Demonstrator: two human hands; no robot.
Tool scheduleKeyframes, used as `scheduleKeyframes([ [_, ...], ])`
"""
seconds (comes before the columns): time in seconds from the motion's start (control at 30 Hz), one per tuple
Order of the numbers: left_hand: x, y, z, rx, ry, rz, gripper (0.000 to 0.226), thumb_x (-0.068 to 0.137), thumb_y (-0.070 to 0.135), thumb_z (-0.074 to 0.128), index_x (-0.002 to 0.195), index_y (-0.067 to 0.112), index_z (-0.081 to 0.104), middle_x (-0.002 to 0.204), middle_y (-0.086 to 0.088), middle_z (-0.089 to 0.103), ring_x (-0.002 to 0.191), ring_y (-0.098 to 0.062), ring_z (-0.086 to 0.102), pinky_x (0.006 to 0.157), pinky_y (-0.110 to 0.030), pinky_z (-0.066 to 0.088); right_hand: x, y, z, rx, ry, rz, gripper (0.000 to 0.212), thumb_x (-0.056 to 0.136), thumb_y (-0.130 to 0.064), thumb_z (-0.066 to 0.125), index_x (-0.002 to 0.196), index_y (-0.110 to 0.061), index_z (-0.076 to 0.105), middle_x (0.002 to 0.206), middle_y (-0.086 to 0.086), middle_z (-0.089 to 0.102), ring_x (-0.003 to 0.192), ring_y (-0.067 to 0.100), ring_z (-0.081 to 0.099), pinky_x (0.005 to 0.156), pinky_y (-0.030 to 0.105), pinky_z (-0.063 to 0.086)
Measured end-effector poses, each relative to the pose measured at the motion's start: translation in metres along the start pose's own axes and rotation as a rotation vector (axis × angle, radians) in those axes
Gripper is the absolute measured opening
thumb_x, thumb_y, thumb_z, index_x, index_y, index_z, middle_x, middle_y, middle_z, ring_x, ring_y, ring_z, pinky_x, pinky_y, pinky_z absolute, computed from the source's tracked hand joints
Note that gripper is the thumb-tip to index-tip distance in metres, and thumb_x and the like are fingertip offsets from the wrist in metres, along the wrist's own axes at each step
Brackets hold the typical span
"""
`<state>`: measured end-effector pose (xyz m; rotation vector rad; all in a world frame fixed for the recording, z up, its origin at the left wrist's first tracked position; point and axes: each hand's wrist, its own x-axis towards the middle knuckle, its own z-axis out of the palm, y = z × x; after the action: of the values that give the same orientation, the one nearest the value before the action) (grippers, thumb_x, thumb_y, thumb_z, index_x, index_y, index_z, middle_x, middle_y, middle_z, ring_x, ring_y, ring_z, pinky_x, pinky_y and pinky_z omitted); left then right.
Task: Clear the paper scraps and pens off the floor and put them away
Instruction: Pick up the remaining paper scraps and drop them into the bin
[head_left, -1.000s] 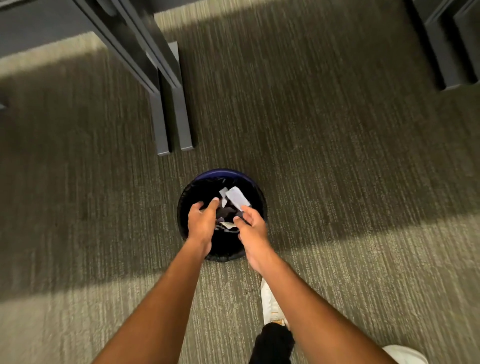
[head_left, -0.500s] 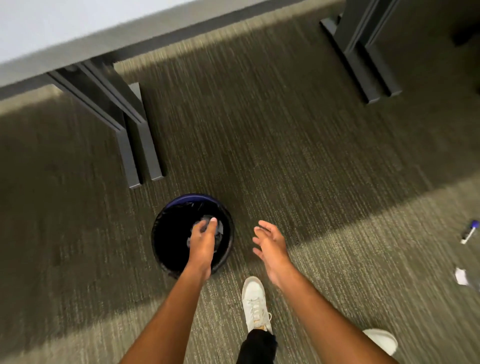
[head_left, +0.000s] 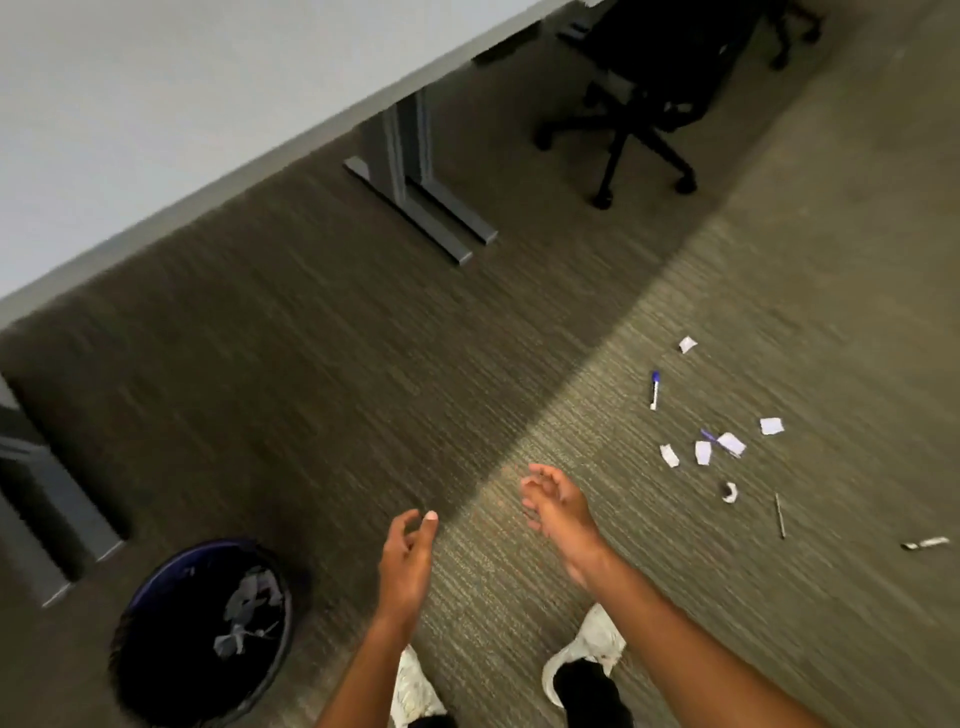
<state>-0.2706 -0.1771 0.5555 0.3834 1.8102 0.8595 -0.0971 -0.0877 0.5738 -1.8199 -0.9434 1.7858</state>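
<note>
Small white torn paper scraps (head_left: 703, 451) lie scattered on the carpet floor (head_left: 597, 322), a blue-capped white pen (head_left: 654, 389) among them — a thin dark pen (head_left: 780, 515) and white marker (head_left: 925, 543) nearby.

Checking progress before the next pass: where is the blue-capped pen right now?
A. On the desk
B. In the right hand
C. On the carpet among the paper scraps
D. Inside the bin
C: the blue-capped pen lies on the carpet near the paper scraps, while the left hand and right hand are both open and empty, and the bin holds only paper.
</note>
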Motion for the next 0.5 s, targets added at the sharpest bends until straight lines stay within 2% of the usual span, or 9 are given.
scheduleKeyframes([
  [0.1, -0.015, 0.022, 0.063, 0.118, -0.126, 0.048, 0.033, 0.093, 0.035, 0.055, 0.120, 0.016, 0.055, 0.108, -0.002, 0.060, 0.087, 0.001, 0.053, 0.067, -0.014, 0.039, 0.000, -0.010, -0.077, 0.070, 0.094, 0.018, 0.014, 0.093, -0.024, 0.058, 0.102, -0.034, 0.057, 0.117, -0.006, 0.062, 0.099, 0.011, 0.061, 0.066, 0.024, 0.048],
  [0.17, -0.028, 0.037, 0.108, 0.185, -0.202, 0.077, 0.032, 0.094, 0.033, 0.055, 0.119, 0.013, 0.055, 0.105, -0.003, 0.062, 0.087, 0.000, 0.054, 0.066, -0.015, 0.041, 0.000, -0.012, -0.131, 0.150, 0.172, 0.034, 0.012, 0.093, -0.021, 0.058, 0.100, -0.031, 0.057, 0.112, -0.007, 0.062, 0.090, 0.008, 0.061, 0.062, 0.024, 0.047],
  [0.3, -0.056, 0.064, 0.195, 0.319, -0.302, 0.109, 0.027, 0.094, 0.027, 0.056, 0.116, 0.011, 0.056, 0.090, 0.002, 0.060, 0.081, -0.005, 0.055, 0.064, -0.017, 0.042, -0.005, -0.012, -0.229, 0.275, 0.315, 0.049, 0.012, 0.093, -0.019, 0.058, 0.099, -0.029, 0.057, 0.105, -0.005, 0.063, 0.082, 0.011, 0.058, 0.065, 0.027, 0.046],
  [0.4, -0.076, 0.079, 0.263, 0.419, -0.364, 0.156, 0.024, 0.093, 0.026, 0.057, 0.113, 0.012, 0.057, 0.090, -0.004, 0.063, 0.076, -0.007, 0.055, 0.061, -0.014, 0.042, -0.008, -0.008, -0.303, 0.377, 0.404, 0.046, 0.017, 0.093, -0.015, 0.058, 0.105, -0.027, 0.056, 0.108, -0.002, 0.062, 0.089, 0.015, 0.057, 0.065, 0.027, 0.043],
  [0.5, -0.087, 0.090, 0.319, 0.471, -0.442, 0.229, 0.021, 0.093, 0.020, 0.058, 0.110, 0.008, 0.058, 0.074, -0.001, 0.058, 0.063, -0.011, 0.049, 0.050, -0.008, 0.040, -0.009, -0.003, -0.366, 0.451, 0.473, 0.055, 0.026, 0.093, -0.013, 0.057, 0.119, -0.019, 0.054, 0.109, -0.002, 0.064, 0.096, 0.016, 0.057, 0.065, 0.027, 0.046],
])
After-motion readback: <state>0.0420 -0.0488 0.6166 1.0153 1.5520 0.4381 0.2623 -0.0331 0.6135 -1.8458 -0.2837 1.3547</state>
